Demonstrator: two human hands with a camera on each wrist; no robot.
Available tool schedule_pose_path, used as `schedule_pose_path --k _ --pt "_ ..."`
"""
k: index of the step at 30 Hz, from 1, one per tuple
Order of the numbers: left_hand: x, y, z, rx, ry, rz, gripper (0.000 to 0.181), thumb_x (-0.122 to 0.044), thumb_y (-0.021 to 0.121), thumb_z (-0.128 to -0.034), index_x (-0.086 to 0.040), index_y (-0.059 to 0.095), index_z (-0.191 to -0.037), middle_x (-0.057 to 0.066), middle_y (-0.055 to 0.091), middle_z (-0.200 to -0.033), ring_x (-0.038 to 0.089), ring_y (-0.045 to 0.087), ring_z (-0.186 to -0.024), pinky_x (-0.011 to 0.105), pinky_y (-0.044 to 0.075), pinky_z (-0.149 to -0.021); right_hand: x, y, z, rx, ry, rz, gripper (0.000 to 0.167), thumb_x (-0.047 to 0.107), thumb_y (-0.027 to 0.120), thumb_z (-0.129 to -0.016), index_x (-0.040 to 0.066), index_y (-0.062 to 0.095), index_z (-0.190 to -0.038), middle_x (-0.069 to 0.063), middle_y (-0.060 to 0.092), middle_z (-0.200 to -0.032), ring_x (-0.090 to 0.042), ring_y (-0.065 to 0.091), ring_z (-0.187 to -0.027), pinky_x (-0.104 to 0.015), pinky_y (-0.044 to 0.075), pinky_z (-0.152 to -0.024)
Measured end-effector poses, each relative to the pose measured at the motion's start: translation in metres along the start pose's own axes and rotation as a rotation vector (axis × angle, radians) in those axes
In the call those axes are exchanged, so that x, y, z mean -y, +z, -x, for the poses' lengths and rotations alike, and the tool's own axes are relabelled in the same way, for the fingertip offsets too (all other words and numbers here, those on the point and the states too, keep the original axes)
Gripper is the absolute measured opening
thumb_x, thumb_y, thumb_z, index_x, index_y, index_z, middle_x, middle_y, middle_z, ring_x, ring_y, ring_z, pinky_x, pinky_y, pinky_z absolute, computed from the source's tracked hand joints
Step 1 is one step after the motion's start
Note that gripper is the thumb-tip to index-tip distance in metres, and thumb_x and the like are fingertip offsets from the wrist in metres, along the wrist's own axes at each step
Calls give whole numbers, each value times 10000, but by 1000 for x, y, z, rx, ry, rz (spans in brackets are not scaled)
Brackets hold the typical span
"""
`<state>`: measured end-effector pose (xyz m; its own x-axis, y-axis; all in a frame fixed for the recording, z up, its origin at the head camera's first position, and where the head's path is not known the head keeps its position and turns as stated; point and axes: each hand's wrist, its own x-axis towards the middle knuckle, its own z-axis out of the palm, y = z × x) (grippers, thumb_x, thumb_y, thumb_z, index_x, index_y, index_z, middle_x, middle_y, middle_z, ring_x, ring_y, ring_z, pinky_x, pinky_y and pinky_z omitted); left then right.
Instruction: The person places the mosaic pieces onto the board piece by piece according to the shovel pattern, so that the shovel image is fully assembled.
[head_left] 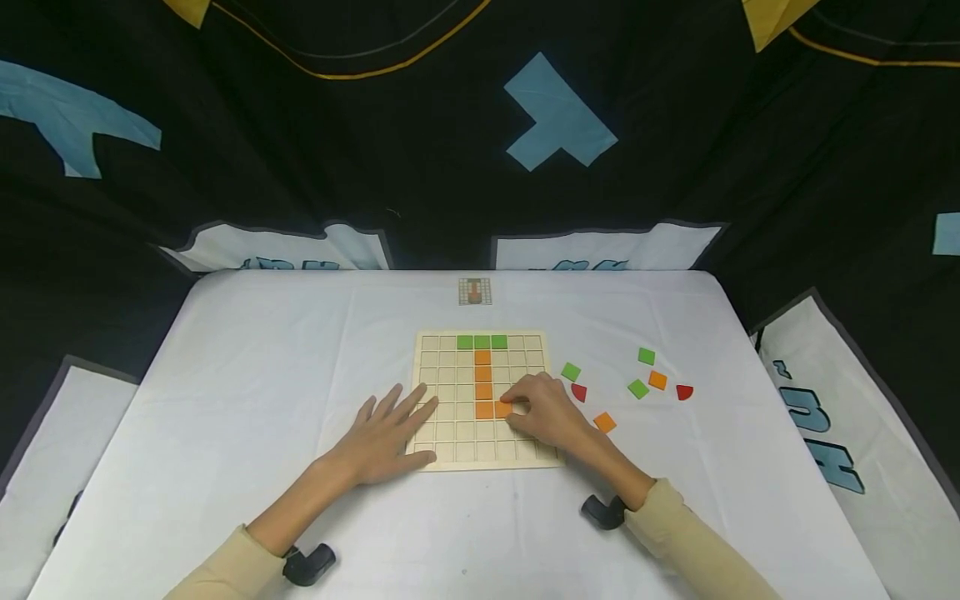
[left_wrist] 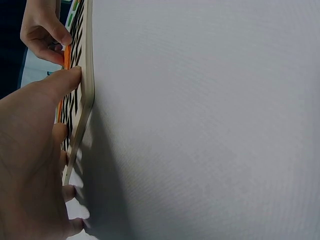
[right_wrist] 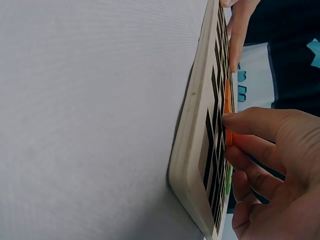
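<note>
A pale wooden grid board point(head_left: 447, 431) lies on the white cloth. Three green square tiles point(head_left: 482, 342) sit in its top row, and below the middle one runs a column of orange square tiles point(head_left: 483, 390). My right hand point(head_left: 549, 412) pinches another orange tile point(head_left: 503, 409) between thumb and fingertips, at the cell just right of the column's lowest tile. In the right wrist view this tile point(right_wrist: 229, 139) is at the grid surface; whether it is fully seated I cannot tell. With fingers spread, my left hand point(head_left: 381, 442) rests on the board's left edge.
Right of the board lie loose green tiles point(head_left: 647, 356), orange tiles point(head_left: 657, 380) and red rounded pieces point(head_left: 685, 392). A small pattern card point(head_left: 475, 292) lies beyond the board. A black curtain point(head_left: 420, 167) hangs behind the table.
</note>
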<state>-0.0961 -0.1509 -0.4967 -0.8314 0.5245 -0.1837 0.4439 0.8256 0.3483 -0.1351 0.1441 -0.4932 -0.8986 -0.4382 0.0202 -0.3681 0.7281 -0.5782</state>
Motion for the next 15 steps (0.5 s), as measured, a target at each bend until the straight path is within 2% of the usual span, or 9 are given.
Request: schedule_pose_path --k 5,15 --pt "0 0 0 -5 0 -3 782 -570 548 -961 -151 318 -1580 125 202 -1640 448 116 -1480 701 106 -1112 0 0 0 -2 -3 9 233 80 793 -792 100 797 -1024 11 727 -1031 -197 568 -946 -403 416 -830" --pt "0 0 1 -12 3 -4 778 -567 553 -958 -151 329 -1576 128 211 -1637 455 128 -1476 707 117 -1107 -1 1 1 12 18 -13 250 103 797 -799 103 789 -1049 7 719 -1055 -220 572 -1009 -446 415 -907"
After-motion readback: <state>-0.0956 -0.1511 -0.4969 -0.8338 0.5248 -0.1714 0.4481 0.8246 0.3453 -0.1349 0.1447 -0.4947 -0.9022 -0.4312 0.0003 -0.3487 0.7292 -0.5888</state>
